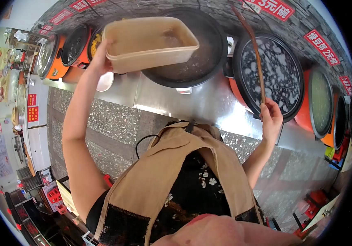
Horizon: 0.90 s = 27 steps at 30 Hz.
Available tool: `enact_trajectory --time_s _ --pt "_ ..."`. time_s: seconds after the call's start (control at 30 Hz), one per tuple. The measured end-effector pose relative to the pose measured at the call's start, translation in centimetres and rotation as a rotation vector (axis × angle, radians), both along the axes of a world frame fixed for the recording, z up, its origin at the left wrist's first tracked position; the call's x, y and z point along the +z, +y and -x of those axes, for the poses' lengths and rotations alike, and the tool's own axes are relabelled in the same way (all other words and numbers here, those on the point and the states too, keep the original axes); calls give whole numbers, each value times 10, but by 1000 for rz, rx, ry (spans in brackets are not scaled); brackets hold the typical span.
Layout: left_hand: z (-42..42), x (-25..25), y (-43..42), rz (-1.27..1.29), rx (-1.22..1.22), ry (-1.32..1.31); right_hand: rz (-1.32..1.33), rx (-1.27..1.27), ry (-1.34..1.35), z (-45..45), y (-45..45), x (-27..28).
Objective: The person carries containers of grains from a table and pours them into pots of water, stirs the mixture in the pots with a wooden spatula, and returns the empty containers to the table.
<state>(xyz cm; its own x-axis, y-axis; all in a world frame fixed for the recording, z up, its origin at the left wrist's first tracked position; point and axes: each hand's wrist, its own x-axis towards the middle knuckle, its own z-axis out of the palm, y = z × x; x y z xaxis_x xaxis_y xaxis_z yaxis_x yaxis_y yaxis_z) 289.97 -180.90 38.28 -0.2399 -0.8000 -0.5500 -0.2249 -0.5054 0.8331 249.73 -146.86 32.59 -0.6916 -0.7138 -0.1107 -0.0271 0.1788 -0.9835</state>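
Note:
My left hand (100,57) grips the left end of a rectangular beige plastic tub (151,59), raised and tilted so its inside faces me. A small brownish residue lies in the tub's far right corner. Behind and below it is a wide dark pot (208,53) of brownish liquid, partly hidden by the tub. In my right hand (271,117), closed fingers pinch the lower end of a long brown wooden stick (258,61). The stick slants up across an orange cooker (272,76) full of dark liquid with white foam; whether it touches the liquid, I cannot tell.
More orange cookers stand along the steel counter (163,100), including one with pale green contents (321,100) at right and lidded ones (48,57) at left. A white bowl (105,82) sits under my left forearm. Red price signs (323,47) hang on the grey brick wall.

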Motion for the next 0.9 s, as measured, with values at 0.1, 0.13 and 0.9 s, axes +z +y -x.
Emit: enact_trajectory --time_s 0.1,0.13,0.9 --pt "9 -6 38 -176 77 168 0 -4 34 2 0 1" --pt "13 -10 50 -166 94 230 8 -7 58 4 -1 2" --pt "4 -27 29 291 388 381 0 92 42 8 -28 27"
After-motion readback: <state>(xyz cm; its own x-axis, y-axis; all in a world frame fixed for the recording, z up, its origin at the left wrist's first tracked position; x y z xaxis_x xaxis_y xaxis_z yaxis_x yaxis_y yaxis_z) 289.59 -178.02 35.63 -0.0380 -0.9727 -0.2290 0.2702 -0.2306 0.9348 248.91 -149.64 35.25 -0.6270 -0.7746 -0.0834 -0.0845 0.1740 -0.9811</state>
